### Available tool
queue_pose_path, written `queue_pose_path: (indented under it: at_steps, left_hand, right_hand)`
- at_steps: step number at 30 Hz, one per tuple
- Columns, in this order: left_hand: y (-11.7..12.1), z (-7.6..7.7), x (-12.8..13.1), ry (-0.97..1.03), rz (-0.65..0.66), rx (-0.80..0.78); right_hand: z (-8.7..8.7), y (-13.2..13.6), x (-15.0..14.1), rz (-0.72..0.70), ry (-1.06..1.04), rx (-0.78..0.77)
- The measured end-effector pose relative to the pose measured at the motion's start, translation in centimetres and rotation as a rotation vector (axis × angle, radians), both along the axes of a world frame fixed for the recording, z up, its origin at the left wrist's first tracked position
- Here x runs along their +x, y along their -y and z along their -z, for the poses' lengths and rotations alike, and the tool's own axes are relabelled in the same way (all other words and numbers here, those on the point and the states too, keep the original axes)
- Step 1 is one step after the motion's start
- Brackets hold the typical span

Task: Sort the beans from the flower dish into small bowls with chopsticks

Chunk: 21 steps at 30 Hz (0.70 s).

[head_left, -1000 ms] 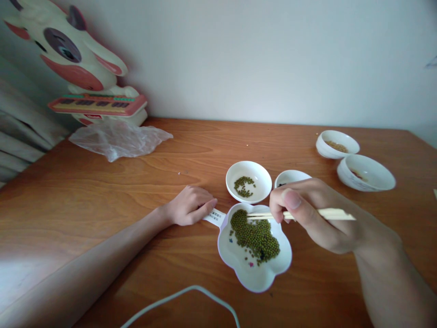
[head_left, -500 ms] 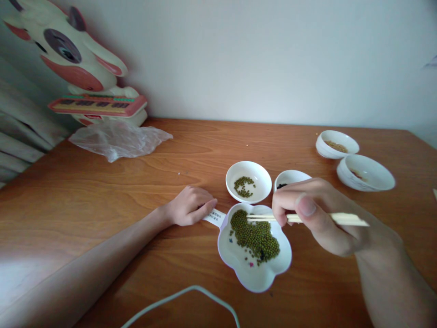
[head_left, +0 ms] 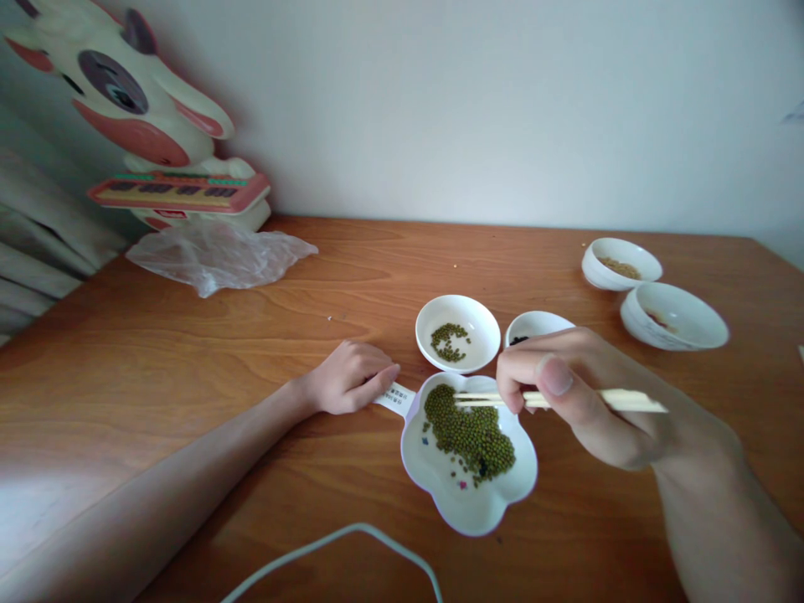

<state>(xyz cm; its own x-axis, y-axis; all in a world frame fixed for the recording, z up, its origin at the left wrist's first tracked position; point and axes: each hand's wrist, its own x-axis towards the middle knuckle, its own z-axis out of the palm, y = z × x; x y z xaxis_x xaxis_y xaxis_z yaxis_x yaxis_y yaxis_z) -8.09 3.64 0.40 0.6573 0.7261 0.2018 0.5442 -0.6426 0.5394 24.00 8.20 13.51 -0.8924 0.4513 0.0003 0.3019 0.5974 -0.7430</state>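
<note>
Though near, beans [head_left: 471, 437] outside right grip [head_left: 587, 425]

Looks like a home, exact rm can't be told: toy cow [head_left: 151, 109] w/ mini keyboard [head_left: 179, 194] at upper L, pale curtain [head_left: 43, 230] at L edge, plain pale wall [head_left: 440, 109] across the top. Wood-grain table [head_left: 314, 477] fills most of the lower frame, w/ small white household-type bowls [head_left: 697, 316] at R & a flower-shaped dish [head_left: 465, 511] lower ctr, plus a crumpled clear plastic bag [head_left: 219, 258] by the toy's base.
</note>
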Motion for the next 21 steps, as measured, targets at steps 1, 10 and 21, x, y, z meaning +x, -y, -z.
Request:
queue_pose_path:
  at_steps: [1,10,21]
  left_hand:
    - [0.00,-0.01,0.00,-0.002,0.000,0.001]
    - [0.02,0.04,0.00,0.003,-0.002,0.011]
    - [-0.02,0.28,-0.13,-0.006,0.002,0.002]
  right_hand:
    - [0.02,0.01,0.02,-0.003,-0.001,-0.002]
    - [0.04,0.17,-0.25,0.016,-0.012,-0.014]
    - [-0.14,0.09,-0.11,0.016,-0.003,-0.018]
